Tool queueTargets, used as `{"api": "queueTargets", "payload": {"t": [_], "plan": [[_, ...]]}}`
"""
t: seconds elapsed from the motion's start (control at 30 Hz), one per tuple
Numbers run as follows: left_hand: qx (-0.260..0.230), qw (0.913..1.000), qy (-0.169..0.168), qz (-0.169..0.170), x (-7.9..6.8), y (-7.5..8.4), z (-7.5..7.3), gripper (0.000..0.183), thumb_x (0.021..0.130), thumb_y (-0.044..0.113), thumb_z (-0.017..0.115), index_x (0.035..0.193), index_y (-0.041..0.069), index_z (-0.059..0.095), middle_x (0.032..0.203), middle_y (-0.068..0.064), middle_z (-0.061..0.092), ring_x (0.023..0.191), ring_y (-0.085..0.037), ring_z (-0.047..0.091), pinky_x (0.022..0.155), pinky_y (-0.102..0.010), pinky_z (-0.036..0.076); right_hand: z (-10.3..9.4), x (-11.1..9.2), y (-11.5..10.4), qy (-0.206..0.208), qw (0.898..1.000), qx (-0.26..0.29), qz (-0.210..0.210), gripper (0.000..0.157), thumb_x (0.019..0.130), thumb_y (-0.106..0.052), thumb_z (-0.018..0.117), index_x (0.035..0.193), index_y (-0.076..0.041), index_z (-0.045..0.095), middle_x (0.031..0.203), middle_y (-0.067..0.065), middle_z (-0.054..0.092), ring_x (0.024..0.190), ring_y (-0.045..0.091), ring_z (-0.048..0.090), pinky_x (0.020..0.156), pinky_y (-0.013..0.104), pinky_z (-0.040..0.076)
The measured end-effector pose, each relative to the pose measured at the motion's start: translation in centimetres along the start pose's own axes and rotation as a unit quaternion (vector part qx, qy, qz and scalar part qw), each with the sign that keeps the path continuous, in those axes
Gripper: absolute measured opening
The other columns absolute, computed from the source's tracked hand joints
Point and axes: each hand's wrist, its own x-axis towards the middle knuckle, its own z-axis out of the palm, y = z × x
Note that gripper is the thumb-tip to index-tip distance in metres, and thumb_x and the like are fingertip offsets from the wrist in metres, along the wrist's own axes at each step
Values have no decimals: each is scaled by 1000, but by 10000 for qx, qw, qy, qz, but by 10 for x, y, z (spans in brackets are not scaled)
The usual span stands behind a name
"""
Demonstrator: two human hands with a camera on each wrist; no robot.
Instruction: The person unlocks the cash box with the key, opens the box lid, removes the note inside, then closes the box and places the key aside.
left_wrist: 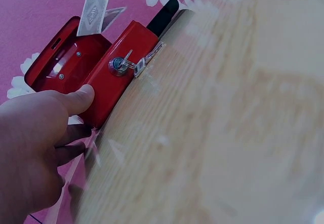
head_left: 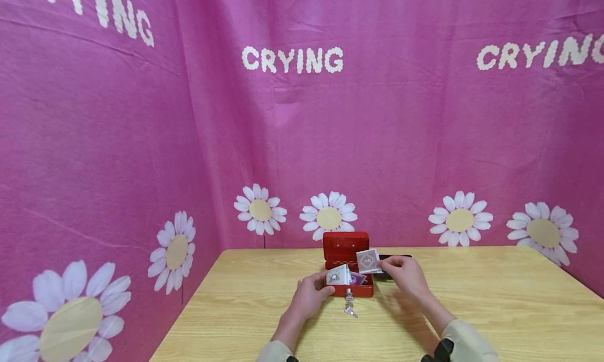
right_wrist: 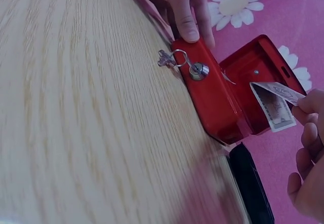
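Observation:
A small red cash box [head_left: 362,290] stands on the table with its lid [head_left: 346,241] raised. My left hand [head_left: 309,297] grips its left end, the thumb [left_wrist: 81,98] pressed to the front wall. In my right hand [head_left: 407,274], a folded banknote [head_left: 367,261] is pinched between thumb and fingers, held up over the box's right side. Inside the box lie a pale folded banknote [head_left: 337,276] and a purple one [head_left: 357,278], overlapping. A ring of keys [head_left: 349,307] hangs from the front lock [right_wrist: 199,71], one key in it.
A flat black object [right_wrist: 251,186] lies just right of the cash box, partly behind my right hand in the head view. The wooden table [head_left: 495,299] meets a pink cloth backdrop [head_left: 387,141] with daisies and white lettering at its far edge.

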Motion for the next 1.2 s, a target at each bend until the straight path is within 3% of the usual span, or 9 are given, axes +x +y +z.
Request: {"api": "queueTargets", "payload": {"t": [0.47,0.87,1.2], "plan": [[-58,9999,-30,-77,-2,3,-2,51,95,19,67,141,1,53,141,-15,59,137,-33,49,118,-70,2,-19,0,2,-38,10000,-56,44,24,91,-27,69,88,-3,73,78,1,65,73,11,48,65,24,39],[-112,9997,-34,-232,-2,3,0,51,96,20,66,143,4,52,141,-12,59,137,-32,50,120,-68,2,-23,-4,21,-134,9996,-182,141,24,91,-28,70,89,-5,74,84,5,68,77,12,52,71,25,42],[-126,9995,-12,-299,-3,3,0,52,96,21,66,143,5,52,143,-11,58,139,-31,48,120,-67,3,-28,-8,30,-334,9992,-124,195,26,91,-27,68,89,-1,73,83,5,68,75,11,52,68,24,42]]}}
